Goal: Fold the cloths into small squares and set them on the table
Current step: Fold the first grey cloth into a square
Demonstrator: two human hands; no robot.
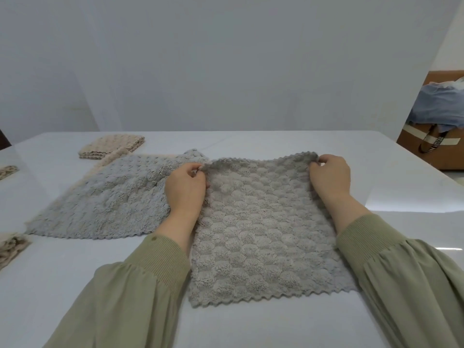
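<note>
— Edges first: where do they run?
— Grey cloth [261, 234] lies spread open on the white table [276, 141], right in front of the person. Its scalloped near edge runs roughly along the table's near side. Its far edge is raised a little at both corners. The left side meets a blue-grey cloth [108, 197] spread flat just beside it, and the wrist hides whether the two overlap.
— And room to move?
— Bare tabletop lies to the right of the grey cloth as far as the table's right edge, and past the cloth's far edge to the wall. The left is crowded. The blue-grey cloth sits on a beige cloth [110, 159] that peeps out along its far side, with a folded beige stack [110, 146] behind. Two more folded beige cloths [11, 247] sit at the left border, partly cut off. A cardboard box [431, 156] stands off the table's far right corner.
— The hands?
— The left hand [185, 189] pinches the far left corner between thumb and curled fingers. The right hand [329, 174] pinches the far right corner the same way. They are well apart, a full cloth width between them, and the green sleeves [140, 285] run along the cloth's sides
</note>
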